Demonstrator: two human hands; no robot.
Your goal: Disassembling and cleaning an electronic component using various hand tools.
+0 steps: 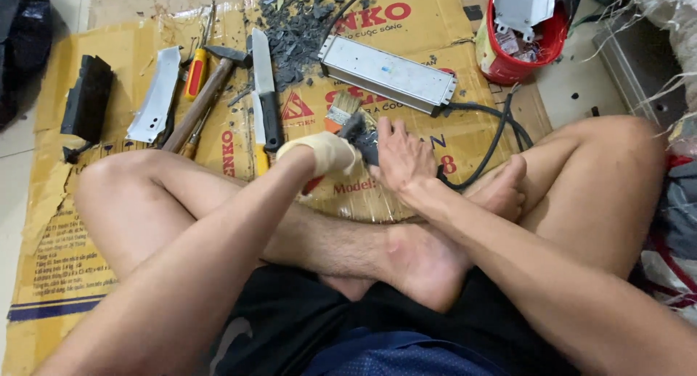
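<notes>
Flattened cardboard sheet (406,27) on the floor, carrying near its far edge a long grey metal box (388,75) with a black cable (501,133), a heap of dark fragments (294,20), a knife (265,93), a hammer (207,93), a paintbrush (341,111) and a red bucket (519,46) at the far right corner. The gloved left hand (323,152) and bare right hand (399,158) meet above the crossed legs, both closed on a small dark part (361,138) at the sheet's middle. Its long axis cannot be told, the fingers hiding most of it.
</notes>
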